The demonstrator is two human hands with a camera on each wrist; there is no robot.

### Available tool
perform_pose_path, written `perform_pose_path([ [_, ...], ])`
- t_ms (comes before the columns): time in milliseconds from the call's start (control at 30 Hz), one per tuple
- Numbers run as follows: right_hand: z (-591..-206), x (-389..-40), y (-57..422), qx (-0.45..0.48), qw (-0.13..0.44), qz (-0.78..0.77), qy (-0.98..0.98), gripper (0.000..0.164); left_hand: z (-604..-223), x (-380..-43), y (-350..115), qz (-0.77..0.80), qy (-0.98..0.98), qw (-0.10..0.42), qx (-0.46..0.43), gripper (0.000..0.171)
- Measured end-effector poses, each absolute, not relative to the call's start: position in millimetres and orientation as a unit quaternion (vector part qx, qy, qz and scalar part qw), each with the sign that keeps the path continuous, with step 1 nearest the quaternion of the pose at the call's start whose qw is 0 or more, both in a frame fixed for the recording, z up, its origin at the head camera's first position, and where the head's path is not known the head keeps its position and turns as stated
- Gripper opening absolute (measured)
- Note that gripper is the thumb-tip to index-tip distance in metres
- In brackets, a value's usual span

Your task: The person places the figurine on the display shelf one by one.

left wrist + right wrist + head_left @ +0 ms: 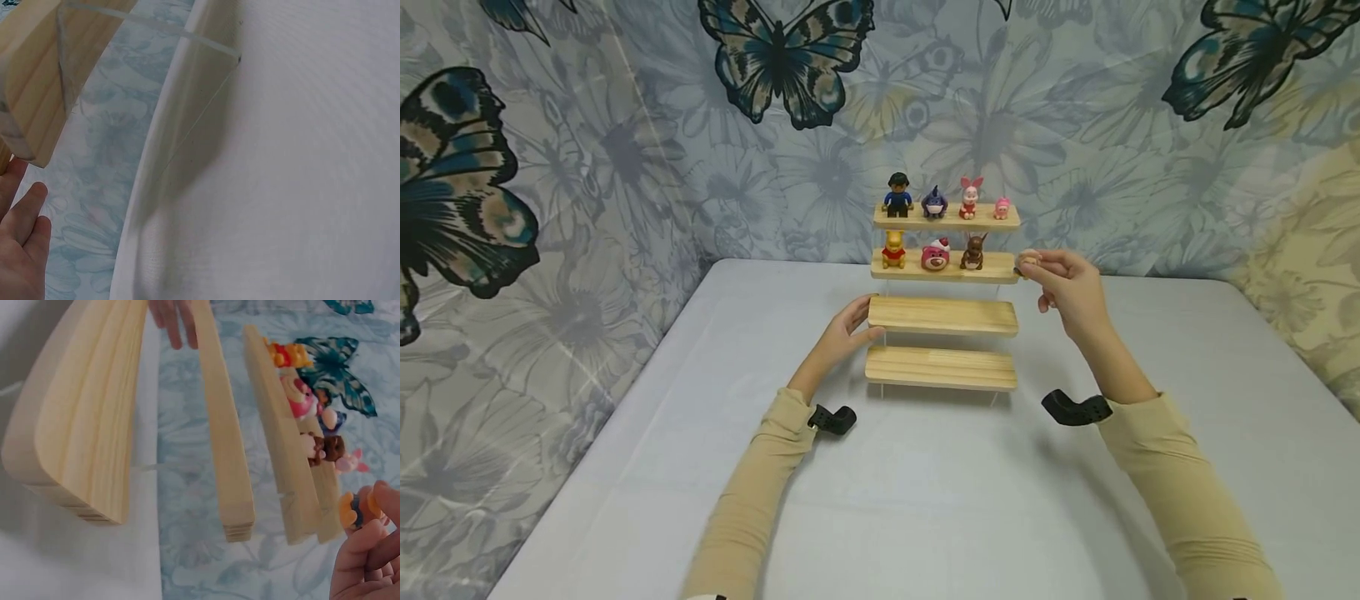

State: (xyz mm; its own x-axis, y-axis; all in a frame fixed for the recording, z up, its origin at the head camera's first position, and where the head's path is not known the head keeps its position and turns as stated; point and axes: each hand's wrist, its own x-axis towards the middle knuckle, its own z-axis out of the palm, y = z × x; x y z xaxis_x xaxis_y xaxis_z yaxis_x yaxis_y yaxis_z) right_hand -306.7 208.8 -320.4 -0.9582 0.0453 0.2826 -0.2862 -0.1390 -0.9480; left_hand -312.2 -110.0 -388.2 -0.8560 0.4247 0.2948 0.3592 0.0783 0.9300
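Note:
My left hand (842,332) holds the left end of the third shelf down on a four-tier wooden display stand (942,317), thumb at its front edge and fingers behind. In the left wrist view, fingertips (37,190) show beside the plank. My right hand (1072,293) pinches a small orange figurine (356,511) with a dark blue band, just off the right end of the second shelf. Along that shelf stand a Winnie the Pooh figurine (892,250), a pink bear figurine (936,255) and a brown figurine (972,252).
On the top shelf stand a black-haired figurine (897,196), a purple-blue one (934,202), a Piglet figurine (968,198) and a small pink one (1002,207). Clear supports raise the shelves off the white-covered table (940,500). Butterfly-patterned fabric (820,175) hangs behind.

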Motion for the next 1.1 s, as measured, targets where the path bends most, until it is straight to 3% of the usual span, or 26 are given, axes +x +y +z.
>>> perform_pose_path([
  [167, -315.3, -317.7, 204.2, 0.081, 0.095, 0.743, -0.658, 0.022, -387.3, -312.2, -109.8, 0.624, 0.735, 0.025, 0.264, 0.057],
  [833, -321.3, -335.6, 201.1, 0.065, 0.084, 0.717, -0.689, 0.032, -384.8, -311.4, -103.8, 0.613, 0.740, 0.020, 0.275, 0.057],
  [1100, -320.9, -334.6, 197.8, 0.062, 0.083, 0.699, -0.707, 0.030, -400.4, -324.6, -109.0, 0.613, 0.745, 0.031, 0.263, 0.062],
])
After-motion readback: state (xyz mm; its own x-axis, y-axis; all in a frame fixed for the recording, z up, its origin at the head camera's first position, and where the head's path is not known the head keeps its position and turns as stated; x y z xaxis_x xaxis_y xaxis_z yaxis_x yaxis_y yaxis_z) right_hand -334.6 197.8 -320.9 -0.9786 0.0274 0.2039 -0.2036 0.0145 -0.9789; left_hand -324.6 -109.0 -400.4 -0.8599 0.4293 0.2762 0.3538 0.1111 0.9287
